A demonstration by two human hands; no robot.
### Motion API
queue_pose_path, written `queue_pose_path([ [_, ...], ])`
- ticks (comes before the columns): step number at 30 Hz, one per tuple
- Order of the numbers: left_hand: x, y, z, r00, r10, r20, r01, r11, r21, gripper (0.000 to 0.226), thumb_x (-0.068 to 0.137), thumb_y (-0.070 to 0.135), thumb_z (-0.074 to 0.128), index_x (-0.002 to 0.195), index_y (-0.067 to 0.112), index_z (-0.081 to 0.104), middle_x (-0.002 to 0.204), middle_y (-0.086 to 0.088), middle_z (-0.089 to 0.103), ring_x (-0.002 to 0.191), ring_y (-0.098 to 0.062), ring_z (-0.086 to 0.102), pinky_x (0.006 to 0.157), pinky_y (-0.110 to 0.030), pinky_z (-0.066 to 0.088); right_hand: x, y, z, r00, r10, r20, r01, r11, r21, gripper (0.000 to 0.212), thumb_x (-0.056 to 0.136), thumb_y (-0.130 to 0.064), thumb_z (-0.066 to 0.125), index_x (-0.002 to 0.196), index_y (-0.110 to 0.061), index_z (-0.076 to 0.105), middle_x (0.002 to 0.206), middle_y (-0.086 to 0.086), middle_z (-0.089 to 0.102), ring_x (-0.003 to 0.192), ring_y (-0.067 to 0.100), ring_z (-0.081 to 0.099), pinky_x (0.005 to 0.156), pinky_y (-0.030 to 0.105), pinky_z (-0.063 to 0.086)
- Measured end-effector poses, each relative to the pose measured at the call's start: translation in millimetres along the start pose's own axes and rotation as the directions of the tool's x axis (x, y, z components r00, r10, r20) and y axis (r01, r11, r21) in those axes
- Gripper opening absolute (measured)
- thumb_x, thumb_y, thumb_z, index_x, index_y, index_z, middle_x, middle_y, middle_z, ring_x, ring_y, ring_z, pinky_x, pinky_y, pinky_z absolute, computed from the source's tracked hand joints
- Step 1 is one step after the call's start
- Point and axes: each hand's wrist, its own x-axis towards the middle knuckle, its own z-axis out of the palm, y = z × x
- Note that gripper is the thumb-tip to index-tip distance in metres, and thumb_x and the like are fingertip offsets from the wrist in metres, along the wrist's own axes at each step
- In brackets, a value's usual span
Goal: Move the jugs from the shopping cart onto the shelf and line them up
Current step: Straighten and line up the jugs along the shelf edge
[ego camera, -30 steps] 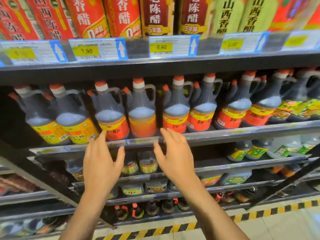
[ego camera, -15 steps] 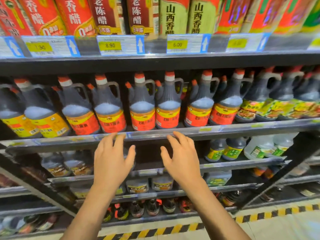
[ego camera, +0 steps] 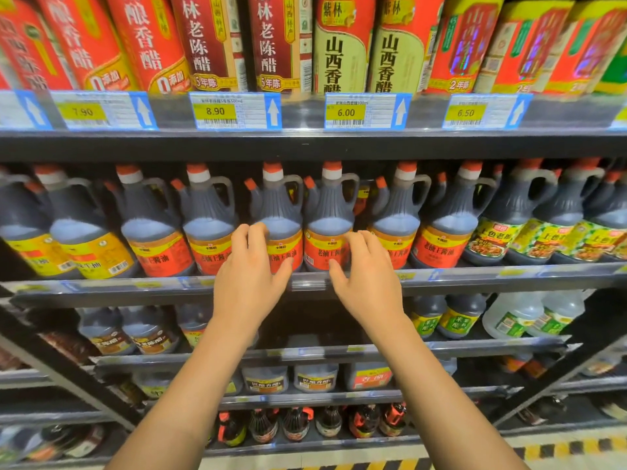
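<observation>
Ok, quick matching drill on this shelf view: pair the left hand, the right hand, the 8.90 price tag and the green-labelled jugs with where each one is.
Things:
1. left hand
2. right hand
3. 8.90 price tag
4. green-labelled jugs

Places:
A. upper shelf edge
B. far right of the jug row
C. fingers on a red-labelled jug
D. fingers on the next red-labelled jug to the right

Pairs: 1-C, 2-D, 3-A, 4-B
</observation>
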Motion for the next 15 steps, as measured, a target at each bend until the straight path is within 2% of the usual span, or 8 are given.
queue_pose_path([
  [3,4.2,5.7,5.9,0.999,-0.041,-0.016,0.041,0.998,-0.048,0.066,0.082,0.045,0.076,0.126,0.016,0.036,0.125,-0.008,0.046,0.09,-0.028,0.063,0.055,-0.03,0.048,7.5,-2.4,4.6,0.999,-0.012,-0.035,0.014,0.998,0.057,0.059,0.088,-0.035,0.072,0.135,-0.017,0.041,0.13,0.006,0.052,0.118,0.029,0.056,0.087,0.041,0.055],
  [8,6.5,3.1,18.9,0.997,-0.071,-0.029,0.068,0.993,-0.098,0.076,0.077,0.044,0.082,0.128,0.02,0.031,0.124,-0.009,0.047,0.097,-0.027,0.062,0.059,-0.025,0.042,12.4,-8.8,16.0,0.999,0.012,-0.049,-0.006,0.992,0.124,0.089,0.084,-0.042,0.077,0.15,-0.026,0.019,0.133,0.008,0.05,0.116,0.029,0.059,0.082,0.043,0.059],
  [11,5.5,1.0,23.8,0.995,-0.089,-0.037,0.082,0.984,-0.157,0.076,0.077,0.038,0.084,0.128,0.025,0.028,0.124,-0.01,0.05,0.102,-0.028,0.061,0.064,-0.027,0.041,12.0,-8.1,22.0,0.998,0.027,-0.055,-0.019,0.992,0.125,0.093,0.084,-0.041,0.078,0.151,-0.032,0.014,0.13,0.008,0.053,0.112,0.03,0.062,0.08,0.047,0.06],
  [15,5.2,-2.3,27.0,0.994,-0.094,-0.056,0.081,0.976,-0.201,0.075,0.076,0.034,0.085,0.124,0.027,0.028,0.123,-0.009,0.051,0.104,-0.026,0.059,0.066,-0.028,0.04,10.9,-3.9,24.4,0.998,0.031,-0.061,-0.021,0.987,0.162,0.091,0.085,-0.036,0.078,0.152,-0.03,0.017,0.133,0.008,0.053,0.114,0.029,0.061,0.083,0.046,0.059],
])
